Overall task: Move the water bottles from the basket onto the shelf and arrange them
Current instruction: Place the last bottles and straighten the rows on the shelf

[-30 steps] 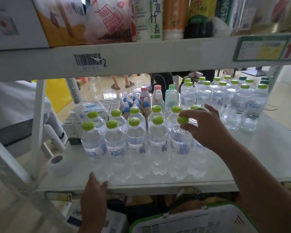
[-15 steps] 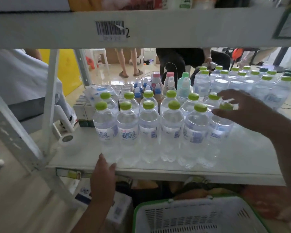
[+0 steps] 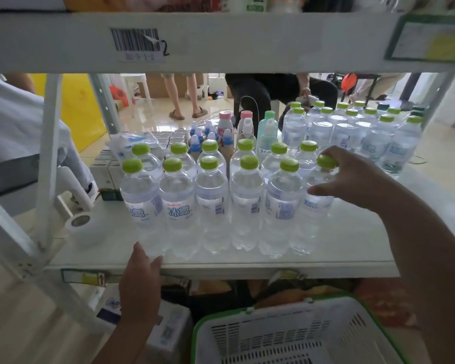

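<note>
Right-most bottle (image 3: pixel 316 203) of the front row, middle right of the frame: green cap, clear sides, full of water, standing on the white shelf (image 3: pixel 352 248) and touching the bottle beside it. Probably heavy for its size. Thin, smooth sides, likely to dent if squeezed hard and a bit slippery. Best held up high, at the cap and neck, or around the middle.

Gripped now by the right hand (image 3: pixel 357 179), fingers curled around the cap and shoulder, thumb pressing on the side.

Two neat rows of water bottles (image 3: pixel 210 195) to the left. More bottles (image 3: pixel 352 132) at the back, upper right.

Left hand (image 3: pixel 140 279) at the front shelf edge, fingers together, lying flat, holding nothing.

White basket (image 3: pixel 286 334) with a green rim at the bottom, no bottles showing in the part seen. Looks nearly done.
</note>
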The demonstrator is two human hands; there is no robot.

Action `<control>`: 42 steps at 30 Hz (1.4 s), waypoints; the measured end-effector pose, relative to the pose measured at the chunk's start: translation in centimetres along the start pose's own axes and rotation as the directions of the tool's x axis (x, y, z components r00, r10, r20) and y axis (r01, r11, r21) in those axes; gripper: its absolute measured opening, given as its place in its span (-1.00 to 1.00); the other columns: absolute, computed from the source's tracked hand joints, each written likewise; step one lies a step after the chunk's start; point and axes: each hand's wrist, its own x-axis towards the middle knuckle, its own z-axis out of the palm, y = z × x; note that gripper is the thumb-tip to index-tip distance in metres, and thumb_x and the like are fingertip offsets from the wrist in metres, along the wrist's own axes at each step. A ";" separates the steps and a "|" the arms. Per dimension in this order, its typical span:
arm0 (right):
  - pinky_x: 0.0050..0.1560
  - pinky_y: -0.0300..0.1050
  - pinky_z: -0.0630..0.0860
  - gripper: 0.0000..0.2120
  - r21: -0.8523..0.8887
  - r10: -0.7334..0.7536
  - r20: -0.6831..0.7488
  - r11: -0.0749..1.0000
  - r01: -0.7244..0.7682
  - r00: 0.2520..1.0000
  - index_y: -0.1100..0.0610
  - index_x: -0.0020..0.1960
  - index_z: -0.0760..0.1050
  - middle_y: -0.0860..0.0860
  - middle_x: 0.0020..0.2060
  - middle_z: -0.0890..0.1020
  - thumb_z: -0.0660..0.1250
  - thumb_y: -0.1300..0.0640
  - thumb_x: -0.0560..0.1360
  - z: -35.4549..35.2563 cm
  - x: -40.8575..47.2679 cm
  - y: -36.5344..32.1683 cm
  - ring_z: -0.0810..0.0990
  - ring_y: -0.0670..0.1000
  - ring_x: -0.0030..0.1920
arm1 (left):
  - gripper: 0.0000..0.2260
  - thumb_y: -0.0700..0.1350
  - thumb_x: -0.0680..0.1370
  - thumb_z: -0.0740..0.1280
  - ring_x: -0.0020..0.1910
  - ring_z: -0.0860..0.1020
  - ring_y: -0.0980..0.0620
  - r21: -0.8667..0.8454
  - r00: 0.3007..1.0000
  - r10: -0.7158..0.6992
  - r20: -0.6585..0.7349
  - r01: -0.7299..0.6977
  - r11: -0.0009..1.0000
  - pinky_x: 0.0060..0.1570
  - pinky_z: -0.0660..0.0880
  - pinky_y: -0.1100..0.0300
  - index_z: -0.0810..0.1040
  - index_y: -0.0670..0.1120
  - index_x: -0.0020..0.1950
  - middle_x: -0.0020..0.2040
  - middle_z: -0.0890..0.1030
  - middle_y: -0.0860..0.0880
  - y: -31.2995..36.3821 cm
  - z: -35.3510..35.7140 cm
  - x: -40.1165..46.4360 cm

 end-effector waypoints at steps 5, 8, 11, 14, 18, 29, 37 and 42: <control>-0.04 -0.16 0.31 -0.29 -0.006 0.005 0.014 1.000 -0.005 1.000 0.10 0.34 0.36 -0.03 0.03 0.48 0.58 0.03 0.29 0.2 0.0 -0.1 0.47 0.03 0.00 | -0.67 -0.14 0.52 0.33 -0.08 0.57 -0.29 -0.005 1.000 -0.010 0.001 0.010 1.000 -0.17 0.51 -0.13 0.36 -0.31 0.16 -0.06 0.58 -0.27 0.1 -0.1 0.0; -0.05 -0.13 0.34 -0.28 0.012 0.018 0.067 1.000 -0.019 0.998 0.06 0.36 0.33 0.03 0.10 0.50 0.57 0.00 0.30 0.0 0.0 0.0 0.48 0.06 0.02 | -0.69 -0.16 0.51 0.35 -0.13 0.56 -0.29 -0.016 1.000 -0.010 -0.004 0.010 1.000 -0.21 0.48 -0.10 0.36 -0.30 0.12 -0.12 0.56 -0.26 0.2 -0.2 0.0; 0.05 -0.05 0.43 -0.19 0.064 0.040 0.153 0.997 -0.050 0.987 -0.01 0.41 0.25 0.06 0.24 0.46 0.57 -0.06 0.28 -0.4 0.2 0.5 0.48 0.10 0.11 | -0.71 -0.18 0.51 0.35 -0.15 0.56 -0.28 -0.026 1.000 -0.003 -0.013 0.002 1.000 -0.21 0.49 -0.11 0.37 -0.30 0.11 -0.14 0.56 -0.25 0.5 -0.4 -0.2; 0.17 0.05 0.48 -0.15 0.090 0.048 0.118 0.994 -0.059 0.992 -0.05 0.43 0.21 0.10 0.32 0.44 0.56 -0.08 0.25 -1.2 0.4 0.6 0.49 0.11 0.19 | -0.71 -0.18 0.51 0.34 -0.14 0.56 -0.28 -0.037 1.000 -0.005 -0.013 0.005 0.999 -0.20 0.49 -0.11 0.37 -0.31 0.13 -0.13 0.56 -0.25 0.5 -0.4 -0.2; 0.26 0.02 0.41 -0.28 0.106 -0.160 -0.114 0.979 0.172 0.981 -0.03 0.41 0.31 0.02 0.32 0.48 0.50 -0.09 0.33 -1.3 0.0 -1.3 0.48 0.03 0.27 | -0.66 -0.18 0.51 0.34 -0.08 0.57 -0.29 -0.023 1.000 -0.016 -0.004 0.016 1.000 -0.15 0.50 -0.14 0.36 -0.32 0.19 -0.07 0.57 -0.28 0.3 -0.2 -0.1; 0.44 0.15 -0.05 -0.44 -0.240 -0.231 -0.051 0.947 0.212 0.972 -0.08 0.33 0.41 -0.07 0.23 0.60 0.40 -0.23 0.38 2.0 -0.2 -3.8 0.51 0.03 0.30 | -0.67 -0.18 0.51 0.34 -0.08 0.57 -0.31 -0.006 1.000 -0.015 -0.007 0.015 1.000 -0.17 0.51 -0.15 0.37 -0.32 0.17 -0.06 0.57 -0.29 0.3 0.0 -0.2; 0.47 0.17 -0.13 -0.42 -0.285 -0.363 -0.172 0.908 0.306 0.916 -0.04 0.40 0.34 -0.08 0.21 0.60 0.31 -0.25 0.45 4.1 -0.4 -6.3 0.52 -0.04 0.28 | -0.63 -0.16 0.52 0.33 -0.03 0.56 -0.32 -0.016 1.000 -0.026 0.002 0.026 1.000 -0.12 0.51 -0.17 0.35 -0.32 0.23 0.00 0.56 -0.32 0.1 0.1 -0.2; 0.47 0.18 -0.20 -0.55 -0.349 -0.384 -0.229 0.890 0.293 0.894 -0.05 0.36 0.38 -0.08 0.09 0.66 0.29 -0.15 0.51 7.5 -0.6 -7.9 0.55 -0.03 0.24 | -0.62 -0.16 0.52 0.34 -0.04 0.56 -0.32 -0.014 1.000 -0.022 0.004 0.022 1.000 -0.12 0.52 -0.18 0.35 -0.32 0.24 0.00 0.57 -0.32 0.1 0.1 -0.1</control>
